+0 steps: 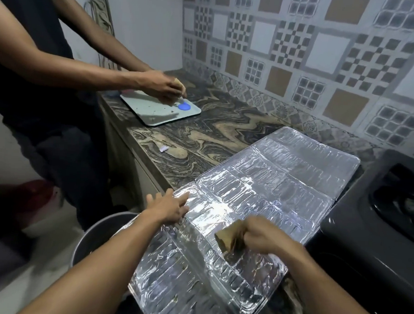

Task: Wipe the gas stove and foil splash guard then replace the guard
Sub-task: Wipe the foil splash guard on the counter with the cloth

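The foil splash guard [259, 190] lies flat and unfolded across the marbled counter [202, 137], its near end hanging over the counter's front edge. My left hand [168, 206] presses on the guard's left edge with straight fingers. My right hand [262, 234] grips a crumpled brownish cloth [230, 239] and holds it against the foil near the middle of the near panel. The black gas stove [375, 223] stands at the right, touching the guard's right side.
Another person stands at the left, their hands [164, 86] on a pale tray [160, 108] with a blue disc at the counter's far end. A grey bucket [101, 235] sits on the floor below my left arm. A patterned tile wall [302, 53] backs the counter.
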Motion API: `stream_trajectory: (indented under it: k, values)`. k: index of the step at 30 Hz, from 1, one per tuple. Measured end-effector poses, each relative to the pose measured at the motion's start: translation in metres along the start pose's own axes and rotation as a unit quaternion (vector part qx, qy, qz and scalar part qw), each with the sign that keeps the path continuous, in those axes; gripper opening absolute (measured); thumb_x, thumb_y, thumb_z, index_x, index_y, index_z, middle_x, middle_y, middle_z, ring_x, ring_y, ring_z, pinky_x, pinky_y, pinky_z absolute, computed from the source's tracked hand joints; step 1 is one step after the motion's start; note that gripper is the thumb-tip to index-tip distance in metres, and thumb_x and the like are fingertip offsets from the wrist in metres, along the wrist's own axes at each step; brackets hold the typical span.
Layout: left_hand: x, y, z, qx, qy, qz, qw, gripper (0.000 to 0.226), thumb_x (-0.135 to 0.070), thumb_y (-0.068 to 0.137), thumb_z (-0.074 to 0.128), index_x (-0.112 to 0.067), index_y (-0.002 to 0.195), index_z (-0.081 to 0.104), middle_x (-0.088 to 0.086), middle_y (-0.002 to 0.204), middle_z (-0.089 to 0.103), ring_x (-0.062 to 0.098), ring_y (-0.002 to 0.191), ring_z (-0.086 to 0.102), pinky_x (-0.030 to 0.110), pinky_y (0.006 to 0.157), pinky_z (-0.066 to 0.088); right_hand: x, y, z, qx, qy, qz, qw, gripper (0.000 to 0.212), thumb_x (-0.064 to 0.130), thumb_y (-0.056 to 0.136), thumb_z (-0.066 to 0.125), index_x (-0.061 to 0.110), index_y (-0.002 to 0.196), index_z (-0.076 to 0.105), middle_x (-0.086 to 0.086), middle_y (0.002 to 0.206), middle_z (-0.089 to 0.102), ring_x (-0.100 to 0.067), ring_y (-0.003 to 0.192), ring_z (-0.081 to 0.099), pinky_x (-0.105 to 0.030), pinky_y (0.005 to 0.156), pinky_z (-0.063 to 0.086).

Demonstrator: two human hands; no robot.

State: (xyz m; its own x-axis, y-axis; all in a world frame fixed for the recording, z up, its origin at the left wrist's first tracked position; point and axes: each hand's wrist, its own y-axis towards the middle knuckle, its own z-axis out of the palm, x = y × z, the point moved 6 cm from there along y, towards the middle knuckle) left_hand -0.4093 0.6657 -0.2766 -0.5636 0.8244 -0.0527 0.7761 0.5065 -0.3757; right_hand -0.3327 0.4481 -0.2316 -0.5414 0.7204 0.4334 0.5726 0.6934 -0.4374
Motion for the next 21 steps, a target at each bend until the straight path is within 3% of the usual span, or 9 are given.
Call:
stream_trajectory:
  k: [3, 6, 9, 11, 14, 17, 21]
  values:
    - [-0.003, 0.000, 0.000, -0.001, -0.009, 0.003, 1.000, 0.051, -0.057, 0.098, 0.025, -0.053, 0.148, 0.013, 0.009, 0.152, 0.026, 0.031, 0.128, 0.035, 0.045, 0.099, 0.025, 0.016, 0.022, -0.027, -0.080, 0.042, -0.023, 0.996, 0.042, -0.004, 0.084, 0.041, 0.018, 0.106, 0.070, -0.007, 0.107, 0.070, -0.025, 0.099, 0.065, -0.046, 0.087, 0.055]
    - [-0.002, 0.000, 0.000, -0.003, -0.011, -0.001, 1.000, 0.050, -0.056, 0.098, 0.028, -0.052, 0.147, 0.018, 0.009, 0.146, 0.031, 0.031, 0.126, 0.036, 0.045, 0.099, 0.026, 0.055, 0.033, -0.031, -0.143, 0.107, -0.103, 0.978, 0.043, 0.000, 0.088, 0.048, 0.027, 0.116, 0.065, 0.001, 0.117, 0.067, -0.017, 0.102, 0.065, -0.041, 0.091, 0.053]
    - [-0.001, -0.001, -0.001, -0.009, -0.005, -0.009, 1.000, 0.046, -0.044, 0.098, 0.035, -0.048, 0.144, 0.030, 0.010, 0.134, 0.038, 0.032, 0.120, 0.039, 0.045, 0.095, 0.026, 0.077, 0.035, 0.007, -0.111, 0.074, -0.148, 0.980, 0.029, 0.021, 0.094, 0.050, 0.039, 0.113, 0.062, 0.004, 0.112, 0.066, -0.018, 0.096, 0.062, -0.041, 0.085, 0.054]
    - [-0.003, -0.001, -0.002, -0.006, 0.001, -0.011, 1.000, 0.052, -0.037, 0.098, 0.035, -0.050, 0.147, 0.021, 0.011, 0.138, 0.037, 0.033, 0.122, 0.038, 0.046, 0.097, 0.025, 0.070, 0.030, 0.037, -0.089, 0.034, -0.144, 0.985, 0.023, 0.028, 0.095, 0.050, 0.039, 0.110, 0.064, 0.008, 0.112, 0.064, -0.016, 0.097, 0.060, -0.038, 0.083, 0.054]
    - [-0.003, -0.001, -0.003, -0.004, 0.000, -0.012, 1.000, 0.054, -0.042, 0.100, 0.035, -0.049, 0.149, 0.013, 0.012, 0.147, 0.031, 0.035, 0.128, 0.035, 0.049, 0.104, 0.023, 0.041, 0.008, 0.042, -0.094, 0.038, -0.094, 0.990, 0.018, 0.023, 0.093, 0.053, 0.028, 0.097, 0.070, 0.012, 0.115, 0.063, -0.017, 0.103, 0.059, -0.032, 0.080, 0.051]
    - [-0.004, -0.003, -0.002, -0.004, -0.006, -0.009, 1.000, 0.055, -0.051, 0.099, 0.033, -0.049, 0.149, 0.012, 0.011, 0.151, 0.027, 0.036, 0.132, 0.033, 0.052, 0.108, 0.020, 0.006, -0.018, 0.035, -0.074, 0.029, -0.037, 0.996, 0.016, 0.017, 0.090, 0.057, 0.024, 0.093, 0.071, 0.007, 0.119, 0.063, -0.019, 0.105, 0.059, -0.034, 0.082, 0.052]
    - [0.000, -0.005, -0.001, -0.008, -0.081, -0.017, 0.997, 0.063, -0.057, 0.096, 0.038, -0.048, 0.150, 0.007, 0.014, 0.160, 0.012, 0.040, 0.140, 0.026, 0.062, 0.111, 0.009, -0.017, -0.019, 0.032, -0.061, 0.083, -0.016, 0.995, 0.044, -0.007, 0.083, 0.045, 0.030, 0.088, 0.068, -0.004, 0.120, 0.064, -0.018, 0.093, 0.065, -0.017, 0.061, 0.052]
